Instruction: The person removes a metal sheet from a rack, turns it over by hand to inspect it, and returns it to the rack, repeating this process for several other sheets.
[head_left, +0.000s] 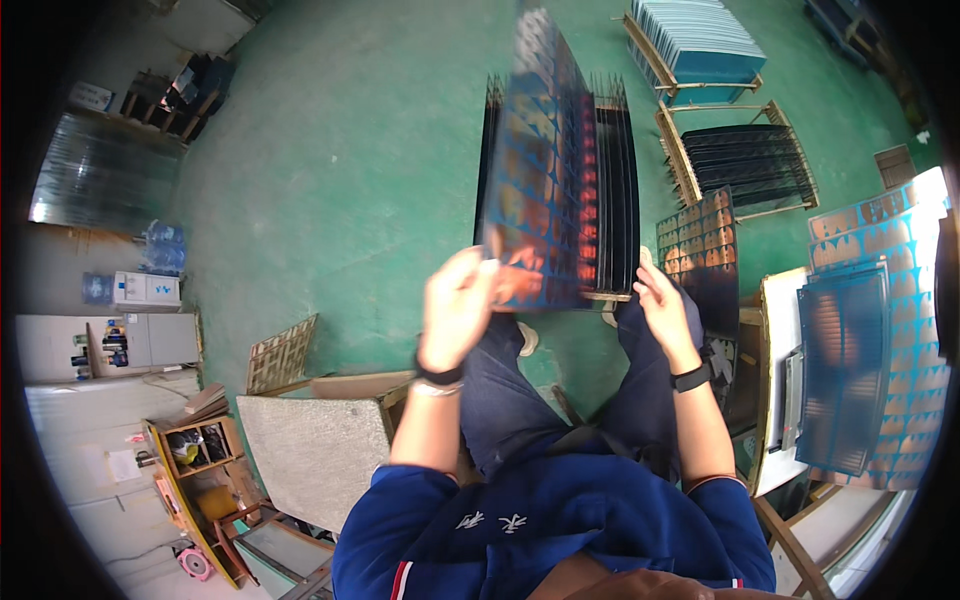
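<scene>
My left hand is closed on the near left edge of a thin panel with rows of copper shapes on blue. The panel stands tilted and is smeared by motion, and its glossy face mirrors my fingers. Behind and beside it is a rack of upright dark sheets on the floor between my feet, partly hidden by the panel. My right hand is beside the rack's near right corner, fingers apart and nothing seen in them. Whether its fingertips touch the outermost sheet, I cannot tell.
Right of the rack leans another copper-patterned panel. Beyond stand a wooden rack of dark sheets and a stack of blue panels. At my right, a table bears a blue framed screen. A pale board is at my left.
</scene>
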